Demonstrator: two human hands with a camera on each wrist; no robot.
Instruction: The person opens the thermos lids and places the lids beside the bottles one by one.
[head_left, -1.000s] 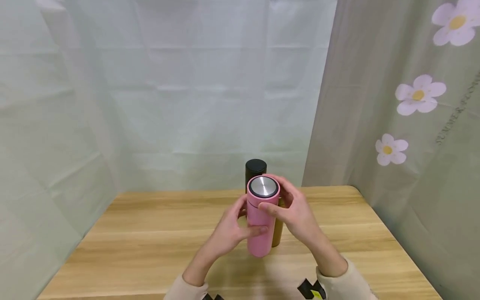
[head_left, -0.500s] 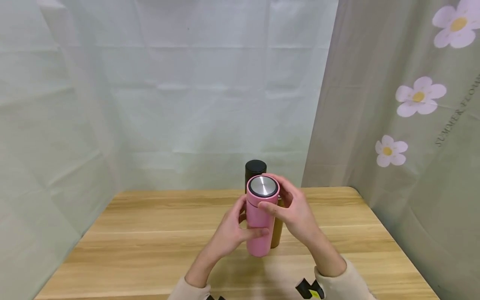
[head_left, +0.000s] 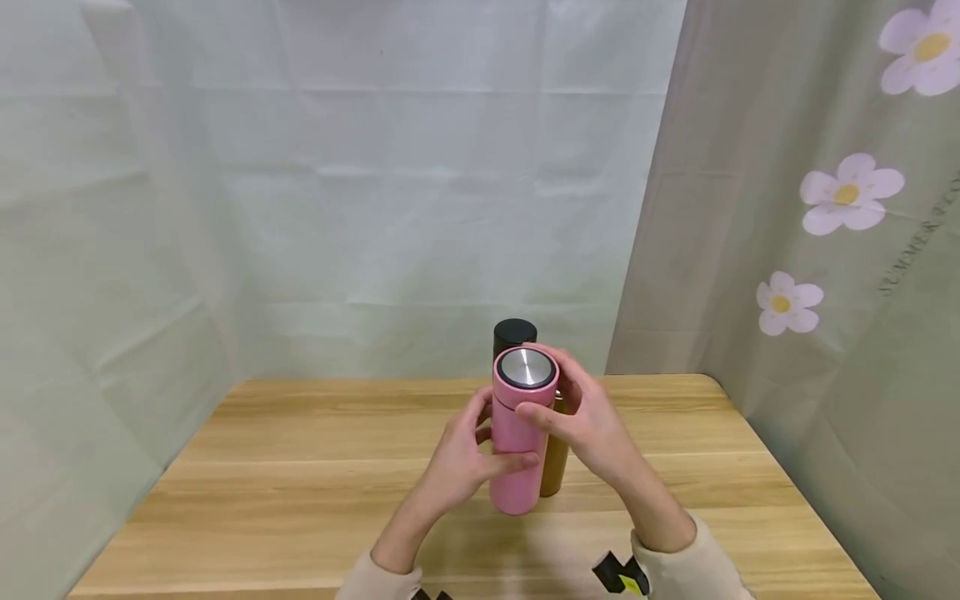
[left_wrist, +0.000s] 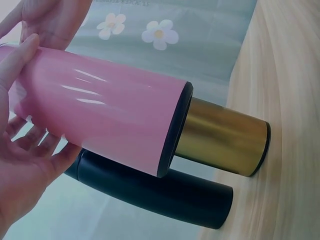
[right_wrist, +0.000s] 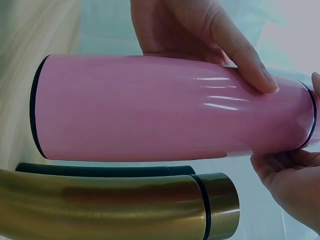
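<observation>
Glossy pink, a vacuum flask is hanging above the table, nearer than the gold flask and black flask. The left hand is clamping its fingers round the body, probably for support, the right hand round the lid end, likely for balance.

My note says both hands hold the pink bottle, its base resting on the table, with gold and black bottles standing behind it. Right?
Not quite: the left wrist view shows the pink bottle held clear of the table. The rest is right: left hand and right hand hold it, with the gold bottle and black bottle standing behind.
</observation>
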